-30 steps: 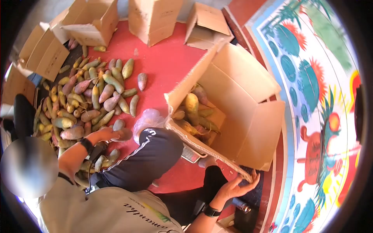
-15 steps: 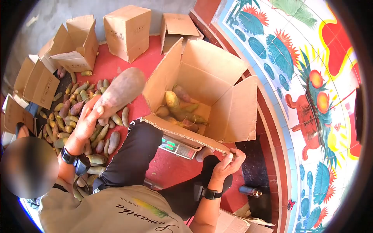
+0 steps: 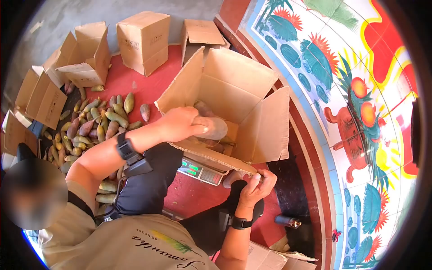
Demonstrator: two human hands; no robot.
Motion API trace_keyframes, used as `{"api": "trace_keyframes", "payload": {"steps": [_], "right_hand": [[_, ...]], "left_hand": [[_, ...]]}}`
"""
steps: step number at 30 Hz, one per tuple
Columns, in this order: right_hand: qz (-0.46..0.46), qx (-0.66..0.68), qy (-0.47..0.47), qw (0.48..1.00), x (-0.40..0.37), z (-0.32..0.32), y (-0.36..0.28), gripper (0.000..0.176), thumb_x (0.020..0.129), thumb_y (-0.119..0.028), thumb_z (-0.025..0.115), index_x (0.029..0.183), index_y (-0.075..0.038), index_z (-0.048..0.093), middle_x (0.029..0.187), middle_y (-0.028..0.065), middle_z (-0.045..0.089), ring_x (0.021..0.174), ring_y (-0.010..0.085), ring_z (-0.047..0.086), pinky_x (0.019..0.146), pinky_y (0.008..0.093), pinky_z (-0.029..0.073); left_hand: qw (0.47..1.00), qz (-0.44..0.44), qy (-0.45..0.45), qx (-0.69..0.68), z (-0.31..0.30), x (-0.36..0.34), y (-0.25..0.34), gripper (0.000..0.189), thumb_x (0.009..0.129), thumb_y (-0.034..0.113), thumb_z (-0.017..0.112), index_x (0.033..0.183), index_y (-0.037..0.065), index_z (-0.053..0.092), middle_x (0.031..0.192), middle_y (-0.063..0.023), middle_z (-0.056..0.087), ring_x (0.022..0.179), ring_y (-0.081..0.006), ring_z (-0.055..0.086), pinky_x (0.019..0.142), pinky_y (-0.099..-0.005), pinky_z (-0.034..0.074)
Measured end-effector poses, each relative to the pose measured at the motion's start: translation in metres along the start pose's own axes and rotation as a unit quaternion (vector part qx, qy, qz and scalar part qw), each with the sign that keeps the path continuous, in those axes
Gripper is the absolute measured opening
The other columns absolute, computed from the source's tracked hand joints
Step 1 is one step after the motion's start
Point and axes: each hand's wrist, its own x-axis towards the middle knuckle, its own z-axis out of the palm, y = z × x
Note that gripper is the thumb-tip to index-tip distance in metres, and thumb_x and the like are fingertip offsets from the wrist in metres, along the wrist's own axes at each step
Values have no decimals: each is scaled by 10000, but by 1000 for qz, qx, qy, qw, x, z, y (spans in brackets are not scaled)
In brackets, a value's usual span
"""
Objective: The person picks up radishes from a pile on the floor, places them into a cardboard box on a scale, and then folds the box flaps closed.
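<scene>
My left hand [image 3: 182,123] reaches over the near side of an open cardboard box [image 3: 245,92], its fingers closed round one end of a large, pale brownish-purple tuber [image 3: 215,128]. This tuber is inside the opening, above other tubers [image 3: 204,108] that it and my hand partly cover. My right hand [image 3: 260,186] pinches the box's near flap at its right corner. Under the box is a scale [image 3: 202,172] with a green lit display.
A pile of purple and yellow-green tubers [image 3: 85,123] lies left on the red floor [image 3: 135,90]. More cardboard boxes [image 3: 143,42] stand behind. A blurred head [image 3: 33,193] is at lower left. A dark cylinder [image 3: 287,221] lies right, near a painted tile wall [image 3: 351,135].
My left hand has moved right with the large tuber, from over the pile into the box opening. My right hand still holds the flap. The view has shifted slightly.
</scene>
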Motion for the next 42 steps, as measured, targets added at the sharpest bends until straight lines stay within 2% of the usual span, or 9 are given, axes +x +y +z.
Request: {"api": "trace_keyframes", "payload": {"steps": [5, 13, 18, 22, 27, 29, 35, 38, 42], "right_hand": [[1, 9, -2, 1000, -1, 1, 0, 305, 865, -305, 483, 824, -5, 523, 762, 145, 511, 717, 294, 477, 660, 394, 387], [24, 1, -4, 1000, 2, 1, 1, 264, 895, -222, 429, 825, 15, 520, 798, 133, 485, 750, 266, 482, 705, 369, 403], [33, -29, -8, 999, 0, 2, 1, 286, 923, -215, 380, 854, 25, 519, 817, 122, 512, 766, 235, 489, 738, 340, 407], [49, -28, -3, 998, -2, 3, 4, 306, 946, -224, 360, 882, 27, 524, 827, 116, 514, 775, 223, 488, 741, 329, 408], [68, -24, 3, 997, -4, 4, 8, 325, 957, -229, 344, 920, 37, 525, 861, 123, 533, 809, 221, 508, 758, 324, 423], [71, -24, 12, 997, -3, 5, 7, 338, 960, -234, 335, 921, 43, 525, 869, 135, 535, 820, 232, 518, 776, 339, 429], [70, -35, 37, 996, -1, 10, 7, 356, 939, -247, 308, 907, 33, 527, 850, 132, 520, 796, 247, 504, 757, 341, 421], [61, -51, 34, 996, 0, 9, 8, 381, 949, -264, 297, 905, 38, 525, 849, 139, 517, 802, 246, 504, 761, 343, 420], [61, -48, 41, 996, -2, 11, 14, 432, 977, -289, 264, 908, 50, 522, 880, 148, 538, 837, 264, 512, 804, 362, 416]], "left_hand": [[984, -60, -81, -150, 2, 5, -3, 285, 861, 264, 550, 945, -6, 579, 849, -186, 630, 772, -267, 633, 690, -367, 483], [956, 89, 144, -237, -46, -61, -9, 144, 902, 68, 495, 967, -14, 595, 796, -66, 646, 769, -122, 627, 702, -256, 499], [917, -113, 200, -326, -55, -125, -68, 229, 957, 182, 432, 976, 0, 570, 801, -40, 630, 705, -92, 581, 648, -245, 476], [950, -185, 219, -125, -32, -179, -145, 209, 929, 165, 472, 908, -12, 581, 767, -68, 608, 716, -115, 586, 674, -267, 464], [957, -282, 27, 59, 50, -281, -255, 178, 819, 186, 551, 884, 26, 592, 761, -121, 624, 737, -316, 615, 681, -379, 483], [904, -410, -104, 57, 70, -301, -250, 251, 839, 244, 488, 958, 60, 612, 789, -220, 606, 820, -378, 596, 723, -457, 469], [832, -519, -187, 53, 136, -387, -253, 337, 771, 218, 549, 1084, 95, 568, 1081, -178, 578, 1002, -357, 558, 875, -444, 433], [782, -558, -276, 36, 144, -397, -255, 634, 731, 241, 647, 1301, 99, 408, 1362, -144, 365, 1278, -313, 319, 1022, -459, 301], [771, -544, -301, 136, 142, -397, -253, 654, 744, 269, 655, 1318, 111, 384, 1388, -121, 327, 1308, -314, 251, 1034, -489, 268]]}}
